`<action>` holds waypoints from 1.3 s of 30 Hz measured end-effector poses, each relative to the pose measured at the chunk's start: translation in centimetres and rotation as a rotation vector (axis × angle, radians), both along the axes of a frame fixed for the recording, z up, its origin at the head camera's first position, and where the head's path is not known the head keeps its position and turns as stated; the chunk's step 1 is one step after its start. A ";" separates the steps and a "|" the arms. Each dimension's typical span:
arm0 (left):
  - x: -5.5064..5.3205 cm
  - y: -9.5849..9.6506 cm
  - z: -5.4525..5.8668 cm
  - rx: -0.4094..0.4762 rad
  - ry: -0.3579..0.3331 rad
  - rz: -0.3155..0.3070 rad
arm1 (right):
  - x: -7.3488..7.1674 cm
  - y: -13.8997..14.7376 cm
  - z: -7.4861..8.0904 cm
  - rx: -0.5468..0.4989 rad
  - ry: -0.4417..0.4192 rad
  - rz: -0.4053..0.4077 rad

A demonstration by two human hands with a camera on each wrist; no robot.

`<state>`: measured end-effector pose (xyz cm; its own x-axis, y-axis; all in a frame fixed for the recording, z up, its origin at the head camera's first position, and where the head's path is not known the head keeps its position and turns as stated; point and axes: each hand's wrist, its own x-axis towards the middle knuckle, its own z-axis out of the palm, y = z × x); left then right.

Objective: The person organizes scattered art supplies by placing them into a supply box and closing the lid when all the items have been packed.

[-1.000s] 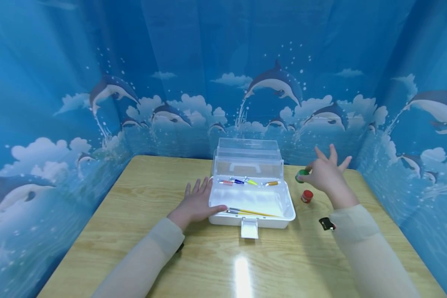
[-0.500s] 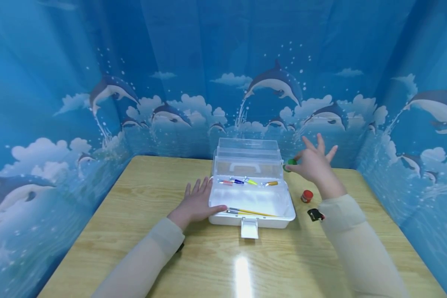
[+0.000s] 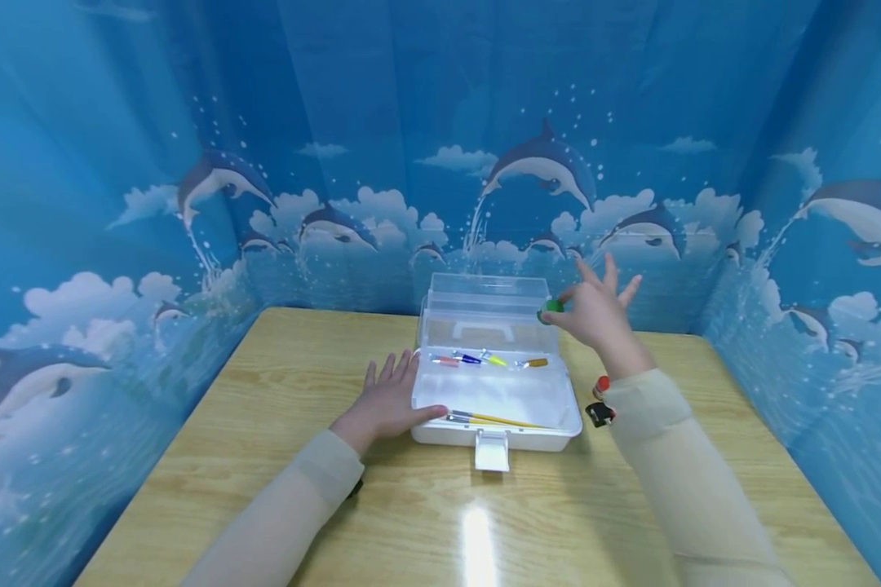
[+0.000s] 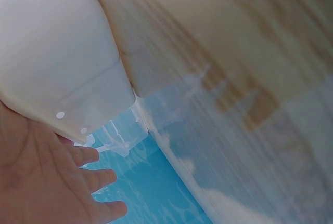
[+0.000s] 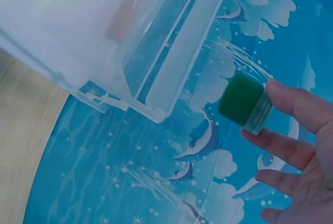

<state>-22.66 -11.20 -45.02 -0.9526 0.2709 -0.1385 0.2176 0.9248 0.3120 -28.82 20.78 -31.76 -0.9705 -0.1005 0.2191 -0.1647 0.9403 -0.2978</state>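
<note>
An open white plastic box [image 3: 429, 434] with a raised clear lid [image 3: 490, 287] stands on the table. My left hand [image 3: 385, 405] lies spread against the box's left side, its thumb over the front left corner; the left wrist view shows the fingers [image 4: 101, 180] straight beside the wall. My right hand [image 3: 600, 312] pinches a small green jar [image 5: 241, 101] between thumb and forefinger, its other fingers spread. In the head view the jar is in the air by the lid's right edge. A small red jar [image 3: 602, 385] stands right of the box, partly hidden by the right sleeve.
Paint tubes in orange-red [image 3: 446, 359], blue [image 3: 471, 357], yellow [image 3: 495, 358] and ochre [image 3: 534, 362] lie along the box's back. Yellow-handled brushes [image 3: 499, 420] lie along its front. A latch [image 3: 492, 452] hangs at the front. Dolphin-print curtains [image 3: 382, 122] surround the wooden table [image 3: 264, 424].
My right hand has carried the green jar left and upward, from beside the red jar to the lid's right edge. The left hand stays in place on the box.
</note>
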 end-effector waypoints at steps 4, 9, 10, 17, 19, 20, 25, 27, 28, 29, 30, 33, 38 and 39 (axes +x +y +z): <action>0.1 -0.1 0.0 0.005 -0.001 0.004 | -0.6 -0.7 -0.3 0.002 0.037 0.003; 0.1 -0.1 0.0 0.006 0.008 0.000 | -1.5 -1.6 -0.8 0.018 0.086 -0.022; 0.1 -0.1 -0.1 0.007 0.008 -0.001 | -1.6 -1.8 -0.9 0.018 0.092 -0.024; -0.1 0.0 -0.3 0.004 0.006 0.006 | -2.5 -2.6 -1.4 0.007 0.094 -0.007; -0.1 0.0 -0.3 0.004 0.007 0.009 | -2.8 -2.8 -1.5 0.003 0.085 -0.006; -0.1 0.0 -0.3 0.006 0.011 0.007 | -3.0 -2.9 -1.7 0.005 0.079 -0.006; -0.1 0.0 -0.2 -0.002 0.006 0.006 | -3.6 -3.5 -2.1 0.016 0.040 0.000; 0.0 0.0 -0.1 -0.006 0.003 0.007 | -3.8 -3.7 -2.2 0.028 0.031 0.000; 0.0 0.0 -0.1 -0.007 0.002 0.007 | -3.9 -3.8 -2.3 0.032 0.026 -0.002; 0.0 0.0 -0.1 -0.011 0.003 0.005 | -4.0 -3.9 -2.3 0.039 0.017 -0.005; 0.1 0.0 -0.1 -0.014 0.003 0.004 | -4.2 -4.0 -2.4 0.044 0.008 -0.008; 0.1 0.0 0.1 -0.020 0.003 0.001 | -4.5 -4.3 -2.5 0.057 -0.025 -0.016; 0.1 0.0 0.2 -0.018 0.010 -0.004 | -5.1 -4.5 -2.8 0.079 -0.092 -0.020; 0.1 0.0 0.2 -0.017 0.011 -0.005 | -5.1 -4.5 -2.9 0.085 -0.104 -0.022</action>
